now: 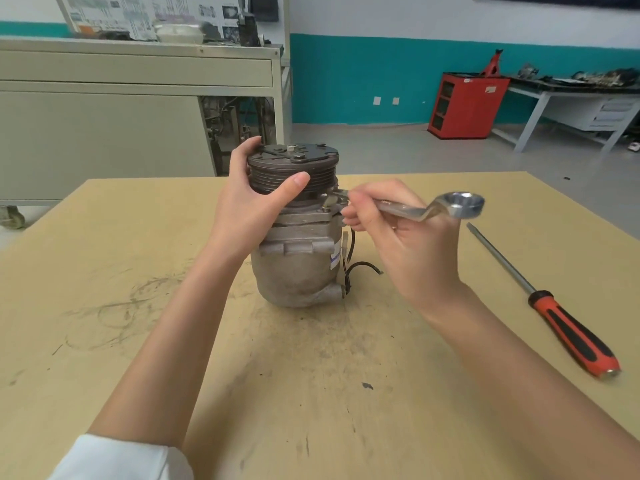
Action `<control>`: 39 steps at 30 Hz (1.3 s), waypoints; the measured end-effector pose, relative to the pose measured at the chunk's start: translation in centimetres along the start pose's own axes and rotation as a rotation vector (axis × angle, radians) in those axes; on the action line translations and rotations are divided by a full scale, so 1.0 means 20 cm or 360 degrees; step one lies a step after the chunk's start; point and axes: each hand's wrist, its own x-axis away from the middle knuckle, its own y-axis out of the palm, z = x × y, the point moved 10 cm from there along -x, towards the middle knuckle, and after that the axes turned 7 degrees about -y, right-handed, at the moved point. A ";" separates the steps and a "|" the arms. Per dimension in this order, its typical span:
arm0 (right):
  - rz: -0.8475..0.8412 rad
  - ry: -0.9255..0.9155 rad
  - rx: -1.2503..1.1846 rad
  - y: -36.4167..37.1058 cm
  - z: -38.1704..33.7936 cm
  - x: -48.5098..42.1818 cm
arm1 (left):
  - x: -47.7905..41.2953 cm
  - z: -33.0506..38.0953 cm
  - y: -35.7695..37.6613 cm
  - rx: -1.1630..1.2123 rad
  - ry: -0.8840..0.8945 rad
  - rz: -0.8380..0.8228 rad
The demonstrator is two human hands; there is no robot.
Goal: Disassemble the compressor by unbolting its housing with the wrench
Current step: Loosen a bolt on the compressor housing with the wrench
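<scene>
Scuffed tan bench [138, 244] carrying an upright compressor [294, 268] at centre; red-and-black screwdriver [540, 299] lies apart on its right. Left hand [249, 206] curls round the grooved pulley [318, 176] on top. Right hand [408, 247] grips the wrench [415, 211], open end at the housing flange, ring end outward.

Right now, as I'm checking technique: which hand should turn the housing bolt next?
Right. The right hand grips the wrench, whose far end sits at a bolt below the pulley; the left hand holds the pulley, bracing the compressor.
</scene>
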 end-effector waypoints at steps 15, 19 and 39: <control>-0.0319 0.1696 -0.1194 0.38 0.68 0.06 | -0.01 0.00 -0.01 -0.0027 0.0017 0.0042; -0.0237 0.1710 -0.1427 0.42 0.69 -0.01 | 0.00 -0.01 -0.01 -0.0017 0.0013 0.0037; 0.0028 0.0409 -0.0474 0.00 0.13 0.06 | -0.01 0.00 0.00 -0.0008 0.0029 0.0027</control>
